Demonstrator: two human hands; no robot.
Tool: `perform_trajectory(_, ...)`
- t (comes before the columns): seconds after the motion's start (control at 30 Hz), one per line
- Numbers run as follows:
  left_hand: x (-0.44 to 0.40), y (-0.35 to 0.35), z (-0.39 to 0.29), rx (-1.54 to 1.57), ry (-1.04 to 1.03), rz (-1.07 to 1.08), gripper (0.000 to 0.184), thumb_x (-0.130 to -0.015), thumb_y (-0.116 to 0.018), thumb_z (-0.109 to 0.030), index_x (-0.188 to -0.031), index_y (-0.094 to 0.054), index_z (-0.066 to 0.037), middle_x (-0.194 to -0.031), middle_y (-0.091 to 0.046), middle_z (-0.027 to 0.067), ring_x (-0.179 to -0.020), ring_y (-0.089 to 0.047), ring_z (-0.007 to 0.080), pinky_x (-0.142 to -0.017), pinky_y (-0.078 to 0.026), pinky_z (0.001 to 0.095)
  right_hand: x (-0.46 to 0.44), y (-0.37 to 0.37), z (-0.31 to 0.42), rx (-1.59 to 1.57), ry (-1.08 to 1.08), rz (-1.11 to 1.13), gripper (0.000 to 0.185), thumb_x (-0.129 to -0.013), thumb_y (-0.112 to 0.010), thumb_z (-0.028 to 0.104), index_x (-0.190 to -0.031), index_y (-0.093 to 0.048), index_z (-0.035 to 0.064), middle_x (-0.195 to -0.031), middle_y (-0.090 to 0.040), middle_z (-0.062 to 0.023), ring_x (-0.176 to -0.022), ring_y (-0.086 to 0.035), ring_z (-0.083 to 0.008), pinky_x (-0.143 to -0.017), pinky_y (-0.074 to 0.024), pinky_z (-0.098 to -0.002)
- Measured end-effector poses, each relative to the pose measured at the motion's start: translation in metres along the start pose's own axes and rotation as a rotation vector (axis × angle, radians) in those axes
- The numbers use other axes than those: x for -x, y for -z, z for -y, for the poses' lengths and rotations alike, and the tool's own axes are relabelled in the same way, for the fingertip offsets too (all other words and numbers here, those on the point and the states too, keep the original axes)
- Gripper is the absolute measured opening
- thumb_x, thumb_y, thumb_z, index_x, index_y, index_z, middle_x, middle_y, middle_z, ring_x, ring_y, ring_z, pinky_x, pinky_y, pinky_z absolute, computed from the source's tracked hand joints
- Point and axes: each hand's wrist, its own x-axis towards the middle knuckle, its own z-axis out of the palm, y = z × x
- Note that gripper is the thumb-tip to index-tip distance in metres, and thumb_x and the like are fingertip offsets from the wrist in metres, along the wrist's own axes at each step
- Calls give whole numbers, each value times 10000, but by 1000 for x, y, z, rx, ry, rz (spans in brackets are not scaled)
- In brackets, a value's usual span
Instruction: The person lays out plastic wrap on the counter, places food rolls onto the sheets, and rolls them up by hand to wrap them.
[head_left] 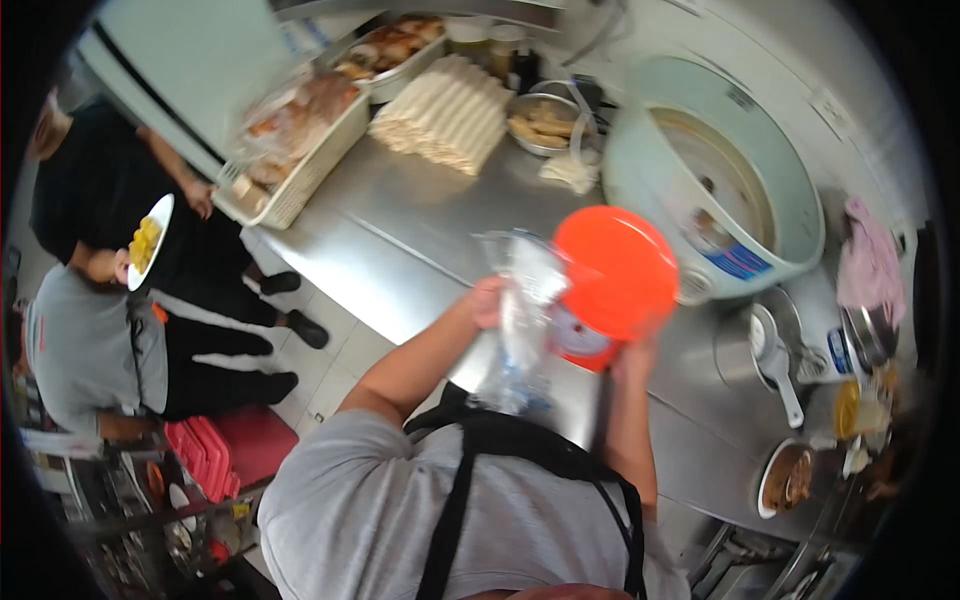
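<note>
My left hand [487, 302] is closed on a clear plastic bag [530, 275] that hangs crumpled in front of my chest. My right hand [634, 362] grips the lower side of a bright orange bucket [615, 270] with a round top and a pale label on its side. The bag and the bucket are side by side and overlap in view, above the steel counter [400, 235]. Some fingers of both hands are hidden or blurred.
Along the back stand a crate [300, 190] of bagged food, a stack of pale rolls [445, 112], and a metal bowl [545, 125]. A large pale green tub [635, 165] stands at right, near a white-handled strainer [785, 385]. Two people stand at left, one holding a plate [155, 235].
</note>
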Motion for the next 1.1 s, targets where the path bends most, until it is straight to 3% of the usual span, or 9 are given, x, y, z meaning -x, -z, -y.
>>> perform_trajectory(0.23, -27, 13, 2, -37, 294, -67, 470, -814, -537, -240, -1205, -449, 6, -1115, -562, 161, -1008, -564, 266, -910, -419, 420, 31, 80, 38, 213, -4, -278, 408, -841, -562, 182, -1193, -423, 30, -1048, -531, -140, -866, -573, -201, -709, -496, -310)
perform_trajectory(0.37, -15, -5, -46, -13, 168, -175, 419, -830, -502, -255, -1159, -493, 3, -1083, -580, 157, -971, -580, 278, -906, -413, 425, 48, 75, 69, 348, 328, -401, 324, -848, -534, 159, -1134, -477, 18, -975, -541, -118, -793, -563, -184, -690, -475, -297)
perform_trajectory(0.47, 0, 15, -77, 53, 28, -103, 417, -851, -463, -287, -1140, -499, 12, -1081, -578, 162, -984, -568, 287, -905, -415, 424, 55, 130, 85, 1437, 728, -554, 275, -850, -528, 158, -1083, -514, 11, -958, -539, -116, -854, -550, -205, -779, -442, -337)
perform_trajectory(0.6, 23, 15, -101, -60, -232, -293, 490, -909, -352, -364, -1221, -420, 7, -1171, -523, 165, -1081, -504, 312, -956, -368, 440, 104, 96, 117, 503, 528, -353, 229, -841, -535, 173, -984, -551, -5, -930, -552, -143, -899, -523, -231, -822, -396, -348)
perform_trajectory(0.63, 27, 11, -105, -18, -247, -373, 503, -913, -339, -362, -1258, -374, 3, -1224, -482, 164, -1134, -457, 320, -985, -334, 446, 114, 65, 127, 342, 553, 55, 198, -848, -525, 170, -926, -566, -7, -873, -571, -124, -801, -546, -193, -739, -424, -305)
perform_trajectory(0.73, 31, 17, -102, -48, -484, -583, 511, -920, -314, -359, -1288, -332, -4, -1274, -429, 170, -1176, -410, 330, -1006, -300, 462, 118, 21, 115, 251, 316, 550, 197, -851, -521, 168, -894, -579, -15, -829, -583, -109, -722, -564, -161, -669, -441, -278)
perform_trajectory(0.87, 36, 33, -95, 50, -467, -585, 513, -928, -281, -355, -1308, -297, -10, -1319, -378, 166, -1211, -365, 335, -1023, -262, 486, 124, -66, 69, 733, -168, 631, 167, -826, -545, 117, -922, -587, -14, -851, -604, -90, -714, -583, -149, -666, -464, -274)
perform_trajectory(0.93, 36, 25, -89, 91, -421, -607, 508, -931, -271, -349, -1310, -296, -12, -1329, -369, 163, -1218, -355, 339, -1027, -247, 495, 123, -87, 33, 957, 155, 683, 165, -819, -545, 97, -943, -571, -8, -846, -602, -61, -707, -577, -136, -665, -463, -251)
perform_trajectory(1.1, 30, 4, -91, 72, -343, -597, 502, -932, -268, -347, -1314, -297, -22, -1344, -358, 144, -1228, -345, 328, -1035, -241, 480, 98, -86, -34, 701, 8, 389, 126, -828, -513, 76, -930, -474, 11, -775, -518, -27, -679, -523, -104, -606, -449, -233)
